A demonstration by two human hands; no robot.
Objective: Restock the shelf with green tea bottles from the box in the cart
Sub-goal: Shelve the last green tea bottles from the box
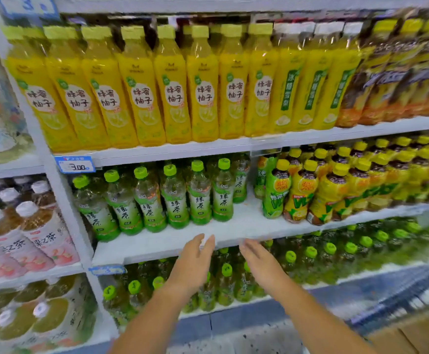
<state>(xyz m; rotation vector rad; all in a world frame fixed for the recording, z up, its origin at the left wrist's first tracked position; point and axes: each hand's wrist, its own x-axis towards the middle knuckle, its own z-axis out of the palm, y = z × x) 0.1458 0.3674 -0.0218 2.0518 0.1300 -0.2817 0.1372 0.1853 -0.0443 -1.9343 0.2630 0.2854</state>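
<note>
Green tea bottles (176, 200) lined mid-frame on shelf (246, 222); left hand (194, 264), right hand (260, 264) spread, empty, near shelf edge, lower centre.

A: What sort of site was that?
B: Retail shop, drinks aisle. Landmark was the blue price tag (77, 166), marked 3.00, clipped to a white shelf edge (157, 152).
A: Evidence?
B: Directly above the tag: a full row of identical yellow bottles (172, 98), labels facing out. Just below and right of it: green tea bottles (175, 200), same facing. Left of it and lower, in the next bay: white-capped bottles (42, 226). Far right of it: yellow-capped bottles (300, 198), rows deep.
A: More tags?
B: A second tag (107, 270), also blue, sat below it; print was too blurred to read.
A: Shelving?
B: White boards ran in tiers above and below the tag.
</note>
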